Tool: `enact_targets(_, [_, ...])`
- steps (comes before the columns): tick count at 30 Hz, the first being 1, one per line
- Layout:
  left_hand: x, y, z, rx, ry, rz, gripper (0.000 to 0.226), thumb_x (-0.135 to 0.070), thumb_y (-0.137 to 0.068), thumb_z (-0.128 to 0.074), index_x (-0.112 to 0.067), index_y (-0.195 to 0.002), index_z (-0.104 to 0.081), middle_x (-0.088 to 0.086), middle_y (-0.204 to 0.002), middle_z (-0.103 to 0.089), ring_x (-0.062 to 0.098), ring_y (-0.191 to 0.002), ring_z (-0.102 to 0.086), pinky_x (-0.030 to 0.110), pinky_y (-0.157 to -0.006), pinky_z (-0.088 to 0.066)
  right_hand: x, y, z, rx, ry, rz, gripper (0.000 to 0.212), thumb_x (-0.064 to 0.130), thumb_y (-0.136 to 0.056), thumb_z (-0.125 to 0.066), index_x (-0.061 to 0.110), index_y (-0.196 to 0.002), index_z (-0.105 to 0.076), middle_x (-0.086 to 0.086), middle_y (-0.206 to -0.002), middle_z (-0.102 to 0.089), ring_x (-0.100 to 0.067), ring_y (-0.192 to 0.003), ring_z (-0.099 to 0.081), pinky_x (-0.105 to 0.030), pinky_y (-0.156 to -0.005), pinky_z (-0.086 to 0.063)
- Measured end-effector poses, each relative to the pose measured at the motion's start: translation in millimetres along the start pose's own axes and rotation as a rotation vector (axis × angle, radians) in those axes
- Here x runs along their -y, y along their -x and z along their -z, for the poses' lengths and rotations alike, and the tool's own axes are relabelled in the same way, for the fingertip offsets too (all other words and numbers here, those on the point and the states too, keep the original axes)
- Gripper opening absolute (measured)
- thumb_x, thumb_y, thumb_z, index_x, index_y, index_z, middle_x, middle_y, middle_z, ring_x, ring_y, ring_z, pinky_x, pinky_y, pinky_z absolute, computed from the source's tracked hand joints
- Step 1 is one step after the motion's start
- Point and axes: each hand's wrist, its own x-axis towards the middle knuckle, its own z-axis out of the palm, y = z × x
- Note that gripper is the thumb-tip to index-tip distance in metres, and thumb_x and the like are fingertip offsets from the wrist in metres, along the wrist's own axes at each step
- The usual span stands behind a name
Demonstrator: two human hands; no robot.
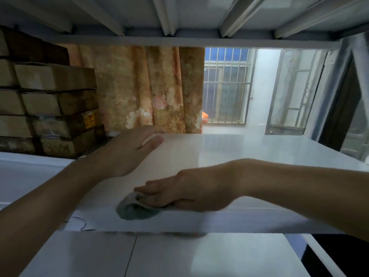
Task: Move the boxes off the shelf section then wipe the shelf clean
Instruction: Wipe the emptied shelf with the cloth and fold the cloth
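Observation:
A white shelf board (pixel 249 152) fills the middle of the head view. My right hand (pixel 179 191) lies near its front edge with fingers stretched flat, pressing a grey-green cloth (pixel 133 211) onto the board. My left hand (pixel 129 152) rests farther back on the board with its fingers over the rear edge, holding nothing. Stacked brown cardboard boxes (pixel 50 108) stand on the shelf section to the left, apart from both hands.
The underside of the shelf above (pixel 179 17) hangs low overhead. A patterned orange curtain (pixel 143 86) and a barred window (pixel 227 84) lie behind the shelf. A metal upright (pixel 359 62) stands at the right. White floor tiles (pixel 139 256) show below.

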Motion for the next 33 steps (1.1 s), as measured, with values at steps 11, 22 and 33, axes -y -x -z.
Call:
enact_targets(11, [-87.2, -21.9, -48.6, 0.055, 0.014, -0.194, 0.05, -0.063, -0.094, -0.031, -0.041, -0.135, -0.049, -0.021, -0.143, -0.048, 0.0, -0.13, -0.042, 0.03, -0.109, -0.034, -130.1, 234.0, 3.5, -0.043, 0.008, -1.236, 0.042, 0.014, -0.104, -0.033, 0.025, -0.142, -0.047, -0.011, -0.14, -0.052, -0.026, -0.114, -0.052, -0.027, -0.093, -0.036])
enact_targets(22, [-185.9, -47.2, -104.4, 0.145, 0.012, -0.316, 0.053, -0.065, -0.094, -0.027, -0.042, -0.139, -0.045, -0.022, -0.147, -0.044, 0.003, -0.132, -0.043, 0.035, -0.111, -0.037, -8.9, 285.3, -19.5, -0.004, 0.137, -1.15, 0.043, 0.017, -0.099, -0.039, 0.025, -0.14, -0.042, -0.003, -0.106, -0.064, -0.015, -0.081, -0.061, -0.029, -0.074, -0.05])
enact_targets(33, [-190.0, -35.9, -99.9, 0.09, 0.029, -0.298, 0.047, -0.063, -0.097, -0.029, -0.045, -0.136, -0.046, -0.026, -0.145, -0.043, 0.0, -0.131, -0.043, 0.032, -0.109, -0.037, 47.2, 324.6, -28.1, -0.12, -0.029, -1.058, 0.051, 0.015, -0.102, -0.04, 0.041, -0.145, -0.037, 0.01, -0.137, -0.055, -0.01, -0.104, -0.061, -0.03, -0.093, -0.049])
